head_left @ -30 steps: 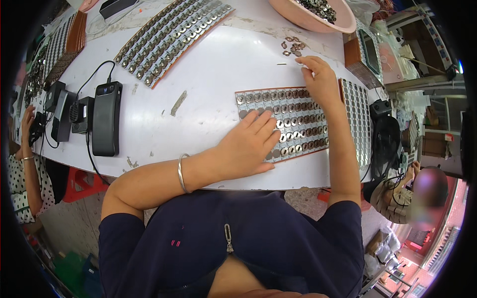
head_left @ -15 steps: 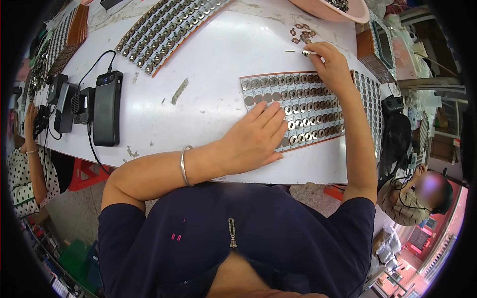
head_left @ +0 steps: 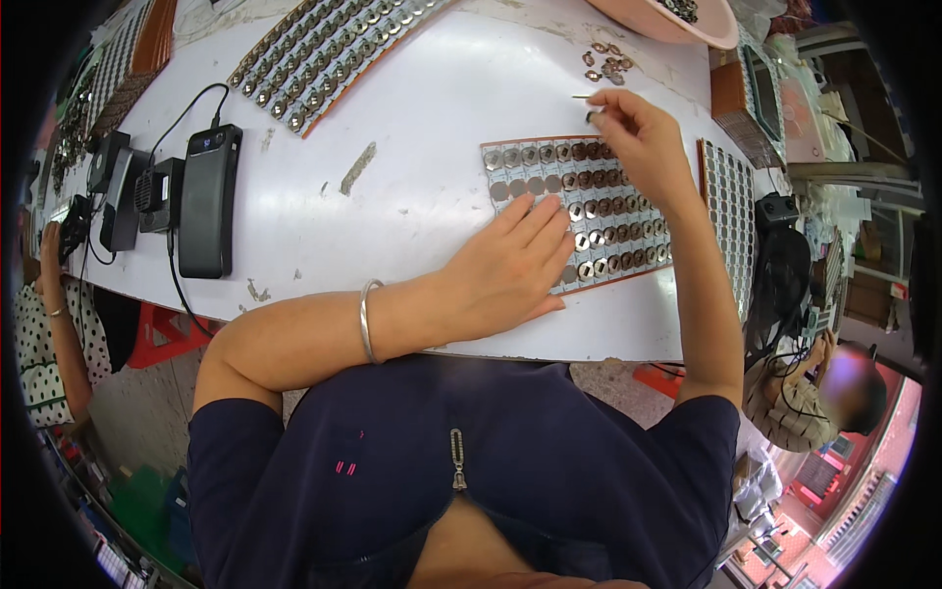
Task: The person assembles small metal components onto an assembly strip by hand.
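A flat brown tray with rows of small round metal parts lies on the white table in front of me. My left hand rests flat on the tray's near left part, fingers spread, a metal bangle on the wrist. My right hand hovers at the tray's far right corner, its fingers pinched on a thin metal pick that points left. A small pile of loose metal parts lies just beyond that hand.
A pink bowl with more parts stands at the far edge. A long filled tray lies far left, another tray at my right. A black power bank with cables and devices sits left. Other people sit at left and lower right.
My right hand has drawn back from the loose pile toward the tray's far corner. My left hand has stayed pressed on the tray. The view has shifted slightly.
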`<state>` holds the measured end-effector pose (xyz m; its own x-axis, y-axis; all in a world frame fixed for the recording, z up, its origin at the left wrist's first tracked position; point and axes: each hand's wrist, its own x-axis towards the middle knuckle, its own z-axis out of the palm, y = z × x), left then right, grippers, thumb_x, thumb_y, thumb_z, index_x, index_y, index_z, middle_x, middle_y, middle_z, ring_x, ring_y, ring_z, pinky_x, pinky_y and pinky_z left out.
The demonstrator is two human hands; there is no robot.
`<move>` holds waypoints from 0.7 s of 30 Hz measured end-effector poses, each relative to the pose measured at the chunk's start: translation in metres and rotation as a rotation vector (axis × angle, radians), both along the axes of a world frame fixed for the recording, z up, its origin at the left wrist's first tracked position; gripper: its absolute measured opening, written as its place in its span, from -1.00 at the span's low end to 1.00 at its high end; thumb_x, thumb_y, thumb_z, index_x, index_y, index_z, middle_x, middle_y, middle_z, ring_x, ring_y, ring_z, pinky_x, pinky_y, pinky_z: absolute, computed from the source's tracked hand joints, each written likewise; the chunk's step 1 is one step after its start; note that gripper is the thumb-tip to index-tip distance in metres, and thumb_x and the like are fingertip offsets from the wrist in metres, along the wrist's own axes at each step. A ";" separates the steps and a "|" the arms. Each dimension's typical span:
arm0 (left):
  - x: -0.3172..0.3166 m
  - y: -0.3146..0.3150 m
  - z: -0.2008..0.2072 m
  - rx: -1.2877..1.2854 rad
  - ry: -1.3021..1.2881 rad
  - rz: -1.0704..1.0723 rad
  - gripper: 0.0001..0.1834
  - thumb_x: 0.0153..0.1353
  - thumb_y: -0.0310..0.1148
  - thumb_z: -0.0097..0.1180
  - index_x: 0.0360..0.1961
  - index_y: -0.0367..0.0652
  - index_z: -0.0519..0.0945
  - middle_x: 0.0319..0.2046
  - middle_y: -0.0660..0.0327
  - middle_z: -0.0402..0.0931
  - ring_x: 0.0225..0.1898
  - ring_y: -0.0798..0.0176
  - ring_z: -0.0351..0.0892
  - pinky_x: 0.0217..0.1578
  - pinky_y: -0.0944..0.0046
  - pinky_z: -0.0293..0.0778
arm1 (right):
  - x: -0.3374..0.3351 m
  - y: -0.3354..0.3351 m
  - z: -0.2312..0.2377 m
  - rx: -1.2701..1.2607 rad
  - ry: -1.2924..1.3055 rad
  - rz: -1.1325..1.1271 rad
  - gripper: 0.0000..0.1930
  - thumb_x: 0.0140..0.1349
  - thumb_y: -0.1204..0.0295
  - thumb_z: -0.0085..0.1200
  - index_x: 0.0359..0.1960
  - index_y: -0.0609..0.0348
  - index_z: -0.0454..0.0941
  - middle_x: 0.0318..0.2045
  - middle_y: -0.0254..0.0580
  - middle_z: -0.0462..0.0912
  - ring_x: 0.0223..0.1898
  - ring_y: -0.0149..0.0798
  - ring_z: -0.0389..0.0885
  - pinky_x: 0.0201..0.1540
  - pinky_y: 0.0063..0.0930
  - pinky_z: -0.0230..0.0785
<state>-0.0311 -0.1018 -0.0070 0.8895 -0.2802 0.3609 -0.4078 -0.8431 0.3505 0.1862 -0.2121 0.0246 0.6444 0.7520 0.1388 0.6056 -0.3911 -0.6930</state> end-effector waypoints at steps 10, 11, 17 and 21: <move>-0.012 -0.006 0.003 0.048 0.051 0.076 -0.34 0.12 -0.03 0.29 0.16 -0.23 0.55 0.17 -0.05 0.41 0.36 -0.15 0.20 0.31 -0.37 0.10 | -0.054 -0.009 0.007 -0.102 0.355 -0.036 -0.84 0.24 0.50 0.16 -0.18 0.27 0.67 -0.44 -0.32 0.66 -0.41 -0.51 0.56 -0.32 -0.56 0.47; -0.012 -0.006 0.001 0.058 0.038 0.073 -0.35 0.12 -0.04 0.30 0.15 -0.22 0.55 0.16 -0.04 0.42 0.34 -0.14 0.22 0.30 -0.35 0.12 | -0.055 -0.010 0.007 -0.106 0.354 -0.036 -0.84 0.24 0.50 0.16 -0.18 0.27 0.67 -0.44 -0.32 0.66 -0.41 -0.51 0.56 -0.32 -0.56 0.47; -0.014 -0.008 0.001 0.081 0.024 0.074 -0.38 0.10 -0.05 0.33 0.12 -0.19 0.57 0.13 -0.01 0.45 0.31 -0.12 0.28 0.30 -0.28 0.17 | -0.067 -0.012 0.004 -0.144 0.370 -0.038 -0.84 0.23 0.49 0.17 -0.19 0.25 0.68 -0.45 -0.27 0.67 -0.42 -0.51 0.55 -0.32 -0.56 0.47; -0.015 -0.007 0.001 0.066 0.023 0.070 -0.38 0.09 -0.05 0.34 0.11 -0.19 0.58 0.12 0.00 0.46 0.31 -0.11 0.29 0.31 -0.27 0.17 | -0.076 -0.011 0.003 -0.133 0.109 -0.036 -0.83 0.19 0.49 0.23 -0.19 0.23 0.69 -0.42 -0.18 0.67 -0.44 -0.36 0.60 -0.33 -0.46 0.48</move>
<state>-0.0457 -0.1089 -0.0063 0.9155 -0.2394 0.3233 -0.3395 -0.8909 0.3017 0.1098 -0.2227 0.0278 0.6769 0.7353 -0.0321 0.5138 -0.5034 -0.6947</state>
